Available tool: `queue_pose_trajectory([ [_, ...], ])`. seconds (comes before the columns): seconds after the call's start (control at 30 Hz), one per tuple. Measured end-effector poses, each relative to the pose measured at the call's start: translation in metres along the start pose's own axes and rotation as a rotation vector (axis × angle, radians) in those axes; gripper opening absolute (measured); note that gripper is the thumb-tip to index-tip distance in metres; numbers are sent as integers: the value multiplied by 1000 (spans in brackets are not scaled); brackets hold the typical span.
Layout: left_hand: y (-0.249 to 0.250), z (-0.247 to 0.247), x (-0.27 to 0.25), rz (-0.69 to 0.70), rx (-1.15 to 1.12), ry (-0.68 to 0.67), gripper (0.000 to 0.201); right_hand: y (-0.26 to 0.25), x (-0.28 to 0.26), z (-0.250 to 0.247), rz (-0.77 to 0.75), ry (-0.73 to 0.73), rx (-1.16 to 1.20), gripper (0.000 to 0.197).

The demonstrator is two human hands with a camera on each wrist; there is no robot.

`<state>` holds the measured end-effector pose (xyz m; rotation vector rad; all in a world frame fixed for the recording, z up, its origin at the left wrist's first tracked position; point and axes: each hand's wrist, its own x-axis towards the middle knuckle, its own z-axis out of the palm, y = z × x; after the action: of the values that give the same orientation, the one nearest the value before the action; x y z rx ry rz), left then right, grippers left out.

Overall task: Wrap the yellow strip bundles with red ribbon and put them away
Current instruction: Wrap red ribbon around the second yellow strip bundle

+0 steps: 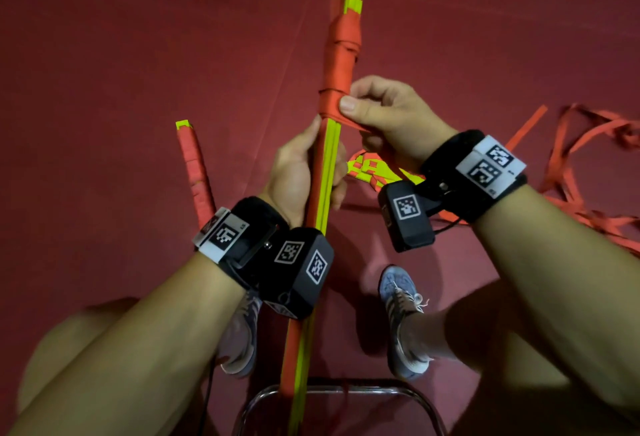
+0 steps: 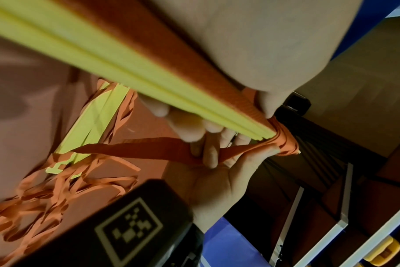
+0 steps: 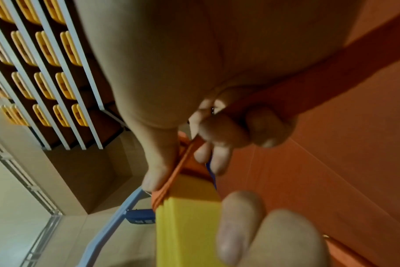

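Left hand: my left hand (image 1: 304, 169) grips the yellow strip bundle (image 1: 329, 151) round its bare middle. The fingers curl behind it, and the thumb lies along a strand of red ribbon (image 1: 341, 65) running down its side.
Right hand: my right hand (image 1: 384, 113) pinches the ribbon. The thumb presses the lowest turn against the bundle, and the tail (image 2: 137, 148) passes through my curled fingers.
Bundle: it is held in the air above the red floor (image 1: 104, 55), tilted away from me. Its upper stretch is bound in ribbon and yellow tips poke out at the top. Its lower end runs down between my knees past a chrome chair frame (image 1: 381, 390).
Wrapped bundle: a second bundle (image 1: 195, 172), covered in ribbon, lies on the floor to my left with yellow showing at its far end.
Loose stock: loose yellow strips (image 1: 370, 169) lie on the floor under my right hand, and a ribbon pile (image 1: 588, 145) spreads to the right.
Markings: the wrist cameras (image 1: 405, 207) carry square black-and-white coded tags. The small print beside them is too small to read.
Footwear: grey striped sneakers (image 1: 401, 318).
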<state>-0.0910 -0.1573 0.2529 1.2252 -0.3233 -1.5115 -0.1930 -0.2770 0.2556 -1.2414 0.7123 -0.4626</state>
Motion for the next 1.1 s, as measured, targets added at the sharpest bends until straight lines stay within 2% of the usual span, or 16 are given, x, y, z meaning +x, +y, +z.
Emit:
queue_pose_trajectory([
  [0.07,0,0,-1,-71,-22,-62,60,3,-1,4,8,5,-44,35],
  [0.13,2,-1,-4,-130,-50,-112,61,4,-3,7,36,-44,-37,37],
  [0.2,2,0,-5,-152,-44,-136,62,4,-4,7,27,-70,-71,47],
  [0.3,1,4,-6,-153,6,-64,68,4,0,12,-50,34,-103,62],
  [0.37,0,4,-4,-154,-18,-11,71,6,1,14,-90,106,-99,87],
  [0.4,-2,3,-1,-134,-24,17,70,9,3,13,-102,136,-100,86],
  [0.47,-5,1,2,-64,-6,77,62,14,6,9,-91,209,-116,54],
  [0.5,-7,0,3,-33,10,94,59,16,8,6,-83,250,-139,44],
  [0.63,-9,3,-1,50,149,268,54,19,9,2,-77,285,-213,45],
  [0.77,-2,2,-2,110,301,376,50,9,5,-2,-78,151,-175,35],
  [1.0,2,5,-4,96,171,360,54,-3,0,-4,-46,-19,25,24],
  [1.1,0,-1,0,48,104,247,62,-3,-1,-3,-3,-43,99,21],
])
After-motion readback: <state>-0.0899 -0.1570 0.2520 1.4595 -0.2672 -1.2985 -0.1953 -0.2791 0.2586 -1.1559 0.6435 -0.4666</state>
